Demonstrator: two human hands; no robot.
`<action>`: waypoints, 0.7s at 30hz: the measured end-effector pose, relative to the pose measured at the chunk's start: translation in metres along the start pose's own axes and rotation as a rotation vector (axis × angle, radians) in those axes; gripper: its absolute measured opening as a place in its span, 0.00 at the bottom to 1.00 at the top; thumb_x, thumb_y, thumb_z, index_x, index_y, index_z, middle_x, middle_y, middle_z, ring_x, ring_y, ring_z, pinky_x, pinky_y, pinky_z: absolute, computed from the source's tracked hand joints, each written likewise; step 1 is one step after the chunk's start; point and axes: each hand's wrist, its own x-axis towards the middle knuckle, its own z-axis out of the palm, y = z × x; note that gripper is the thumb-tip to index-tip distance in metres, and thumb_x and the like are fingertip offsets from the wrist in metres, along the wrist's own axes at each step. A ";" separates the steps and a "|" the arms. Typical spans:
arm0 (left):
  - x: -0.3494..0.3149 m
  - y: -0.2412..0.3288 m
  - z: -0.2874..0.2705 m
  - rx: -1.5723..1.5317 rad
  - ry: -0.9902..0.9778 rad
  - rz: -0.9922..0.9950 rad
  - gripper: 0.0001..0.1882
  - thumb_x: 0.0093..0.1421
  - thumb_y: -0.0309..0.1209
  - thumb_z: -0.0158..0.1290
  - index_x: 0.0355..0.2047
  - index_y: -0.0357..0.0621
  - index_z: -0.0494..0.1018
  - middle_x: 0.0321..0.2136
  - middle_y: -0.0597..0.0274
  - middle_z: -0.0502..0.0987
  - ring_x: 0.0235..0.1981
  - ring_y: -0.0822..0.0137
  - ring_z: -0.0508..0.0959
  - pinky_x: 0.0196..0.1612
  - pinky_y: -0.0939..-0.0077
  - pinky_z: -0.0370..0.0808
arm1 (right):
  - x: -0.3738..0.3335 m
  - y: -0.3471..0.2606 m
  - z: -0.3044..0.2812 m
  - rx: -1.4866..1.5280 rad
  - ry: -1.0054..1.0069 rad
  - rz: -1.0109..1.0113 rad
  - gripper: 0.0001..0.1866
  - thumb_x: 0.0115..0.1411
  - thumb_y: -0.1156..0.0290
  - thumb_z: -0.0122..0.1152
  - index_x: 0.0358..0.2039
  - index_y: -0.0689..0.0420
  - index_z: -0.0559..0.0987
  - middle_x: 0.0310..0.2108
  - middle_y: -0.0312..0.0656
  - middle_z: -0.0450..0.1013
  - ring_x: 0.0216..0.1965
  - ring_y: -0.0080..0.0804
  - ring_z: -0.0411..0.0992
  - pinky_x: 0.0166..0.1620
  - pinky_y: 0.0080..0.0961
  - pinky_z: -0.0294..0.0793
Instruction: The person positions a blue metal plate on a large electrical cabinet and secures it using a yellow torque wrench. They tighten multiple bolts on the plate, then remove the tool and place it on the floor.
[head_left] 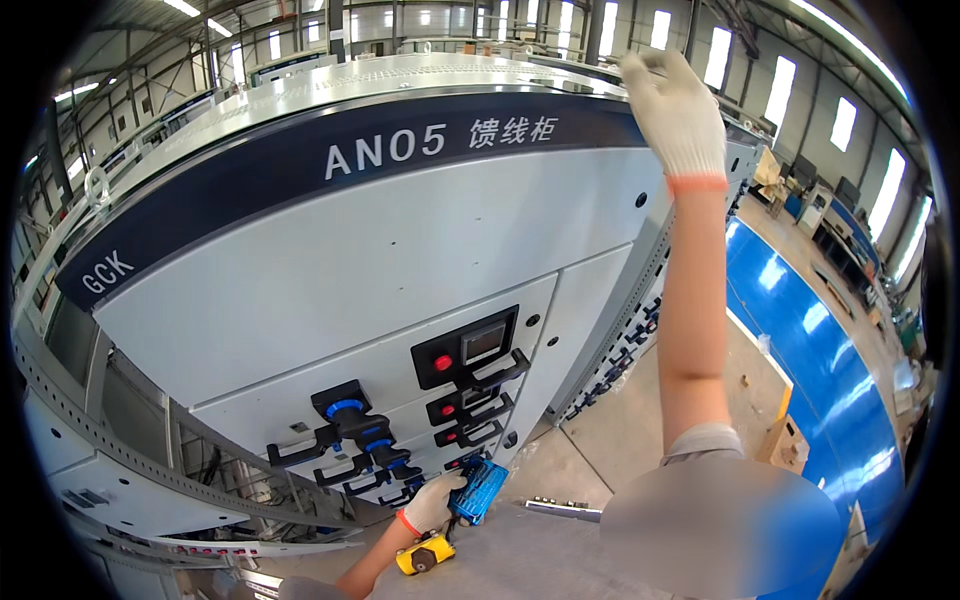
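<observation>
My right hand [676, 115], in a white knitted glove with an orange cuff, is raised at the top right edge of a tall grey switchgear cabinet [330, 250]. Its fingers are curled together; whatever is between the fingertips cannot be made out. Low down, my left hand [432, 505], gloved the same way, is closed on a blue plastic case [481, 490] with dark markings. That case is in front of the lower drawers. A yellow and black tool [426, 554] is just below the left hand, close against my grey clothing.
Black rotary handles [365, 430] and pull handles [495, 372] stick out from the cabinet front, beside panels with red buttons. A lifting eye [97, 186] stands on the top left corner. On the right are a glossy blue floor strip [800, 330] and a wooden block [785, 445].
</observation>
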 end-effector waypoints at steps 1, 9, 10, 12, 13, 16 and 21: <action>-0.011 0.041 0.031 -0.222 -0.014 -0.106 0.26 0.74 0.35 0.36 0.67 0.34 0.62 0.47 0.38 0.82 0.38 0.53 0.85 0.33 0.69 0.76 | -0.029 -0.002 -0.012 0.132 0.020 -0.028 0.30 0.70 0.42 0.50 0.42 0.59 0.84 0.29 0.51 0.82 0.32 0.46 0.83 0.39 0.41 0.81; -0.010 0.026 0.026 -0.311 0.025 -0.019 0.25 0.72 0.35 0.51 0.65 0.35 0.65 0.48 0.52 0.81 0.39 0.64 0.85 0.34 0.70 0.81 | -0.345 -0.005 0.050 0.447 -1.924 -0.384 0.34 0.72 0.38 0.50 0.46 0.61 0.84 0.41 0.57 0.82 0.44 0.51 0.81 0.50 0.44 0.79; -0.012 0.024 0.026 -0.280 0.071 -0.023 0.23 0.73 0.35 0.51 0.63 0.34 0.66 0.48 0.54 0.81 0.38 0.64 0.84 0.34 0.71 0.80 | -0.370 -0.001 0.060 0.655 -2.056 -0.347 0.31 0.73 0.43 0.52 0.49 0.62 0.83 0.43 0.56 0.82 0.44 0.48 0.81 0.51 0.41 0.78; -0.012 0.029 0.035 -0.231 0.159 -0.028 0.20 0.73 0.34 0.51 0.59 0.34 0.70 0.46 0.56 0.81 0.37 0.66 0.83 0.34 0.74 0.80 | -0.386 -0.001 0.059 0.758 -2.069 -0.184 0.26 0.74 0.50 0.55 0.53 0.63 0.82 0.44 0.53 0.82 0.45 0.42 0.79 0.53 0.38 0.77; -0.019 0.042 0.042 -0.243 0.142 -0.047 0.18 0.74 0.33 0.50 0.57 0.33 0.71 0.45 0.59 0.81 0.38 0.68 0.83 0.37 0.76 0.80 | -0.390 0.003 0.059 0.800 -2.073 -0.090 0.24 0.74 0.54 0.56 0.55 0.64 0.81 0.44 0.52 0.82 0.45 0.40 0.78 0.54 0.36 0.77; -0.013 0.022 0.030 -0.337 0.090 0.002 0.21 0.76 0.38 0.46 0.59 0.35 0.71 0.40 0.57 0.83 0.35 0.65 0.83 0.34 0.77 0.79 | -0.405 0.020 0.057 1.022 -1.946 0.083 0.25 0.74 0.54 0.60 0.49 0.69 0.82 0.38 0.46 0.83 0.40 0.27 0.76 0.48 0.31 0.78; -0.020 0.037 0.032 0.030 -0.010 0.071 0.20 0.70 0.37 0.49 0.53 0.32 0.74 0.38 0.48 0.85 0.32 0.60 0.82 0.32 0.74 0.75 | -0.334 0.066 0.029 0.768 -1.473 0.300 0.23 0.70 0.56 0.65 0.46 0.68 0.84 0.35 0.40 0.82 0.33 0.29 0.78 0.39 0.32 0.81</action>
